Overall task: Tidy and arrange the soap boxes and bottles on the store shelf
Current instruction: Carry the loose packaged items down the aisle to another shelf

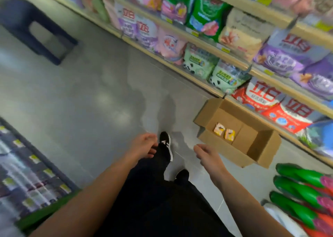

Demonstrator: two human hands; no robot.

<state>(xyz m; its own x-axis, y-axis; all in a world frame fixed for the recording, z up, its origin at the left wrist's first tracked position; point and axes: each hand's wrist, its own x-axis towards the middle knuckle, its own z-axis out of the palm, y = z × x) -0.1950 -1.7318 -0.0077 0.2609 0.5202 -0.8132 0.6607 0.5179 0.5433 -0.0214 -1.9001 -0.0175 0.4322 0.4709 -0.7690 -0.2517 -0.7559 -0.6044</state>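
Observation:
An open cardboard carton (259, 145) lies on the aisle floor against the bottom shelf. Two small yellow-and-pink soap boxes (224, 131) lie side by side inside it. My right hand (207, 155) hangs just left of the carton with loosely curled fingers and holds nothing. My left hand (144, 145) is further left, above my black shoe, fingers also loosely curled and empty. Green bottles with pink caps (299, 191) lie in a row at the lower right. The whole view is motion-blurred.
Shelves (212, 47) along the right carry detergent bags in purple, pink, green and red. A dark blue stool (34, 27) stands on the floor at the far left. Another rack with price tags (30, 175) fills the lower left. Grey floor (100, 85) runs between them.

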